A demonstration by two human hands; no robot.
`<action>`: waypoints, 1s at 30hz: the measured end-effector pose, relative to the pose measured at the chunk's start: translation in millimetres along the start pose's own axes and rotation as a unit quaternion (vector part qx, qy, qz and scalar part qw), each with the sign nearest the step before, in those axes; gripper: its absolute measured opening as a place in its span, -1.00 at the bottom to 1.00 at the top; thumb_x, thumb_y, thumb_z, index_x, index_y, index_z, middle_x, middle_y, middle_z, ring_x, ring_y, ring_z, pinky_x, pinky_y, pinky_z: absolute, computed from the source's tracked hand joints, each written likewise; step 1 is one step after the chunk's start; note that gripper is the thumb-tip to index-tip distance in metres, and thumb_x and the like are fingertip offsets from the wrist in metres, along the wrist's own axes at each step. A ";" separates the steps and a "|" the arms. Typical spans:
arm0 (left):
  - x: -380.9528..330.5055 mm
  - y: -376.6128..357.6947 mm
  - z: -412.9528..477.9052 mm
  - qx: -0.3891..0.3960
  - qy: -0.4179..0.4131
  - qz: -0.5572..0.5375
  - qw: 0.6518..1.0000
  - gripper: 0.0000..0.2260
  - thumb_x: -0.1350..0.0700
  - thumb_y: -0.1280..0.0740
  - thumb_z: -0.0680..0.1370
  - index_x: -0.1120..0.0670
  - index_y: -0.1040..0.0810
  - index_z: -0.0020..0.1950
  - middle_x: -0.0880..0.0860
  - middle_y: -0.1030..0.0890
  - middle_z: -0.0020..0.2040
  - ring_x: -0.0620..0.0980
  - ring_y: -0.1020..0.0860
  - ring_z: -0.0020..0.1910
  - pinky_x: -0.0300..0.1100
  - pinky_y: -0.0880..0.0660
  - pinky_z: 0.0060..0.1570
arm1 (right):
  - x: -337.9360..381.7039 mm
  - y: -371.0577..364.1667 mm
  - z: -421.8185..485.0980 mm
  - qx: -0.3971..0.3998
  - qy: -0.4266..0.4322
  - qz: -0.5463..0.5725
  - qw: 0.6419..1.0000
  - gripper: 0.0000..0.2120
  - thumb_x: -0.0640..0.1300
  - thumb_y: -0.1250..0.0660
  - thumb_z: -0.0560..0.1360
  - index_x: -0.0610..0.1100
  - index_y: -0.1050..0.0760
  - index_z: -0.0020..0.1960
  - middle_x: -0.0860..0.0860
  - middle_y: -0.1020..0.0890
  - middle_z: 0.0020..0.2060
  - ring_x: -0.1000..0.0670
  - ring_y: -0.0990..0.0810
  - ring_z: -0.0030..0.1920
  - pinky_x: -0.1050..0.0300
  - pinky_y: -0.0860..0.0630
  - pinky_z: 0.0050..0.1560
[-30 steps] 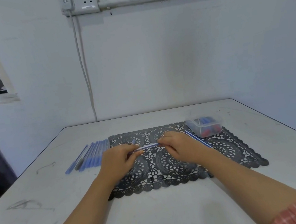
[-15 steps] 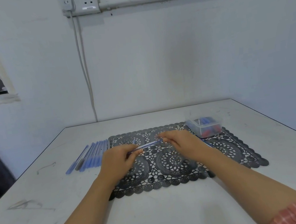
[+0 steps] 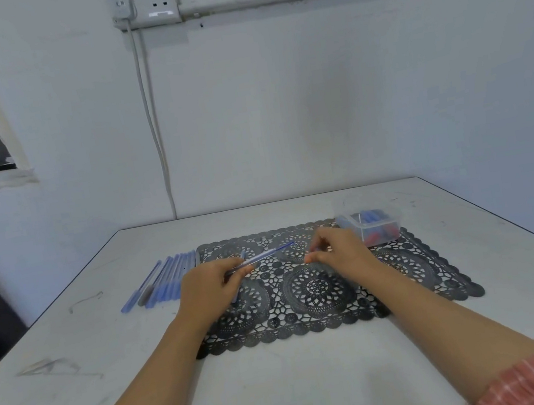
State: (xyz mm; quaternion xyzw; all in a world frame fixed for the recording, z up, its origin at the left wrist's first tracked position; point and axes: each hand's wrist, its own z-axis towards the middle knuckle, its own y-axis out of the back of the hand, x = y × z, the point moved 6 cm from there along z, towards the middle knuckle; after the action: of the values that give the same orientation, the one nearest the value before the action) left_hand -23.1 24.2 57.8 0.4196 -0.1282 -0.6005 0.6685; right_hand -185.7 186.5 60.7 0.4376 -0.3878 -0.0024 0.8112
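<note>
Left hand (image 3: pixel 211 288) gripped pen (image 3: pixel 261 256) low over black mat (image 3: pixel 417 270), thin tip aimed right. Right hand (image 3: pixel 341 255) pinched; contents unclear. Risk: any small part dropped could lodge in the mat's holes. Loose pens (image 3: pixel 166 281) and parts box (image 3: pixel 375 229) lay nearby.

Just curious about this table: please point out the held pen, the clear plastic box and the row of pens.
pen (image 3: pixel 262 256): head view, middle of barrel.
plastic box (image 3: pixel 381 232): head view, front wall.
row of pens (image 3: pixel 168 279): head view, a middle pen's barrel.
</note>
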 end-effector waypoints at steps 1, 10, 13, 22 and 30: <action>0.4 0.0 -0.1 0.001 0.001 -0.003 1.000 -0.77 -0.11 -0.35 0.49 -0.06 -0.66 0.07 -0.16 -0.50 -0.43 -0.26 -0.41 -0.45 -0.37 -0.21 -0.46 | -1.0 -2.4 0.4 0.009 0.001 -0.005 1.000 -0.83 -0.05 -0.50 0.32 -0.05 -0.53 -0.21 0.06 -0.57 -0.24 0.10 -0.52 -0.19 0.19 -0.49 -0.12; -0.3 -0.2 -0.4 0.003 -0.004 -0.004 1.000 -0.79 -0.11 -0.34 0.50 -0.09 -0.66 0.06 -0.15 -0.52 -0.44 -0.25 -0.41 -0.46 -0.33 -0.23 -0.46 | -3.9 -19.5 -1.6 0.080 -0.030 -0.038 0.996 -0.79 -0.14 -0.45 0.40 -0.11 -0.65 0.03 -0.02 -0.67 -0.02 0.14 -0.52 -0.13 0.32 -0.36 -0.04; -0.5 -0.2 0.0 0.003 -0.006 -0.001 1.000 -0.80 -0.10 -0.35 0.50 -0.09 -0.66 0.05 -0.16 -0.50 -0.44 -0.26 -0.40 -0.47 -0.34 -0.23 -0.47 | -4.1 -23.1 -0.5 0.096 -0.034 -0.044 0.994 -0.77 -0.15 -0.45 0.40 -0.11 -0.64 0.05 -0.02 -0.66 0.01 0.15 -0.50 -0.12 0.32 -0.34 -0.02; -2.3 -1.2 -0.4 0.011 -0.015 0.000 1.000 -0.78 -0.10 -0.36 0.50 -0.05 -0.66 0.06 -0.09 -0.63 -0.35 -0.17 -0.48 -0.44 -0.33 -0.39 -0.41 | -7.8 -17.8 1.1 0.103 -0.033 -0.036 0.993 -0.82 -0.13 -0.43 0.42 -0.09 -0.65 0.02 0.01 -0.68 -0.04 0.08 -0.60 -0.06 0.29 -0.42 0.00; -5.2 -2.3 -0.5 0.014 -0.036 0.014 0.999 -0.77 -0.14 -0.34 0.49 -0.07 -0.67 0.02 -0.08 -0.65 -0.33 -0.13 -0.53 -0.38 -0.40 -0.31 -0.41 | 17.6 6.4 -0.3 -0.070 0.083 -0.026 0.994 -0.74 -0.28 -0.25 0.52 -0.12 -0.56 0.18 -0.04 -0.62 -0.07 0.03 -0.54 -0.17 0.20 -0.51 -0.07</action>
State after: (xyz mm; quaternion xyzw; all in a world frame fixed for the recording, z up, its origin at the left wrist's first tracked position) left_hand -25.6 29.4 57.5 0.4055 -0.1666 -0.6042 0.6654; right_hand -175.3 184.6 76.1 0.3880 -0.3065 -0.0142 0.8691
